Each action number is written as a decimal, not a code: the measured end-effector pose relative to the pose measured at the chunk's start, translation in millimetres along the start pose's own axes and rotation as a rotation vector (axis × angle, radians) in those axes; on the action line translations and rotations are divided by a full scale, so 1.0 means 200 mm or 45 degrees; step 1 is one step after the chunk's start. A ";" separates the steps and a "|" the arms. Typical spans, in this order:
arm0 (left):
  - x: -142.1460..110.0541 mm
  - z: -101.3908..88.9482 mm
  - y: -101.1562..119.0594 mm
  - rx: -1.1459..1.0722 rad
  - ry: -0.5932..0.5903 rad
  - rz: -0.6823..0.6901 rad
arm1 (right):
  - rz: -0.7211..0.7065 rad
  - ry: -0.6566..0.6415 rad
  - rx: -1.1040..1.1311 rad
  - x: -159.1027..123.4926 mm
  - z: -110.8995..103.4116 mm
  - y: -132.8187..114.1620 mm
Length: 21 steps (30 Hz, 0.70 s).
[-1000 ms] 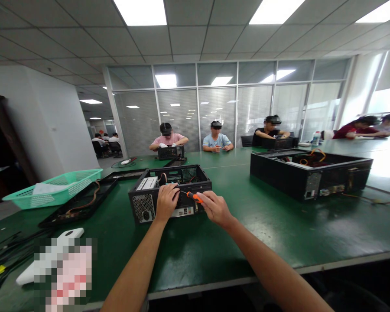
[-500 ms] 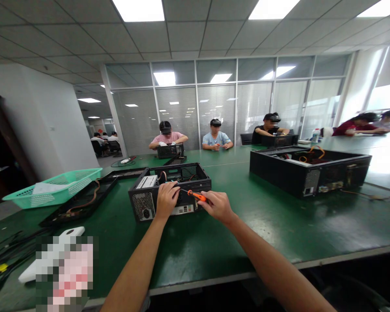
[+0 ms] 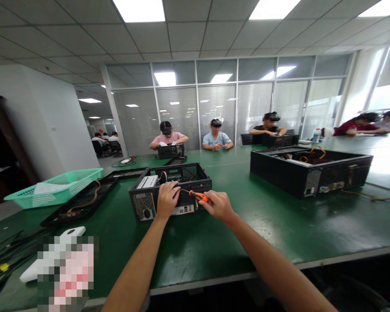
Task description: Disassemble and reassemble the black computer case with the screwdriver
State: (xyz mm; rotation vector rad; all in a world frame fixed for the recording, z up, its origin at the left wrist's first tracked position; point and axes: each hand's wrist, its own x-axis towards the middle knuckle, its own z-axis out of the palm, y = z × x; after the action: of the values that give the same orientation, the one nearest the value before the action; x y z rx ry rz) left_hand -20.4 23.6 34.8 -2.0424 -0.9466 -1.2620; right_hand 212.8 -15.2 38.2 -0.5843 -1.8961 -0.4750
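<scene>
A black desktop computer case [image 3: 170, 193] lies on its side on the green table, its top uncovered and its rear panel facing me. The power supply [image 3: 147, 182] with a white label sits at its left end. My right hand [image 3: 219, 206] grips the orange and black handle of a screwdriver [image 3: 198, 196], whose thin shaft points left at the upper rear edge. My left hand [image 3: 168, 200] lies against that edge, fingers bent and close together beside the screwdriver's tip. Whatever those fingertips pinch or press on is hidden.
Left of the case lie a black side panel [image 3: 81, 199], a green plastic basket [image 3: 55, 190] and several black cables [image 3: 9, 255]. A white object [image 3: 73, 234] is near the front left, partly pixelated. Another open computer case [image 3: 279, 177] stands on the right. Several people sit across the table.
The screwdriver handle and my right hand have shifted very slightly to the right. My left hand stays in place at the case's edge.
</scene>
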 end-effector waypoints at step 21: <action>0.00 0.00 0.00 0.023 0.014 0.009 | -0.056 0.064 -0.055 0.00 0.01 0.01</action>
State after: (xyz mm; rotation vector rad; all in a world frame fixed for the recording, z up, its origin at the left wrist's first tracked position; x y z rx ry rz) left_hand -20.5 24.4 34.4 -2.0214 -0.9419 -1.2553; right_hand 213.6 -12.4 38.3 -0.5548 -1.8579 -0.5558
